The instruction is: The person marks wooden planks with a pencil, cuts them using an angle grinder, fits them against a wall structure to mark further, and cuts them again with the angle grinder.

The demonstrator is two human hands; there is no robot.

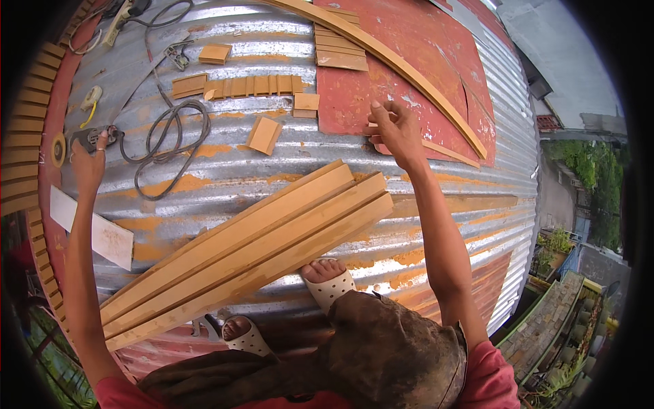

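The angle grinder lay at nine o'clock from the right hand, long axis nine-to-three, the nearer left hand closed round it — right fingers loosely curled, any hold impossible to tell

Daylit corrugated metal sheeting, silvery with rust-orange patches, spreads underfoot; beyond its right edge, green foliage borders a grey lane.

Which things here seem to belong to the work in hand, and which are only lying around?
Likely in the work:
grinder, with the left hand on it
its cord
planks

Apparently just lying around:
white board
small blocks, though perhaps cut pieces
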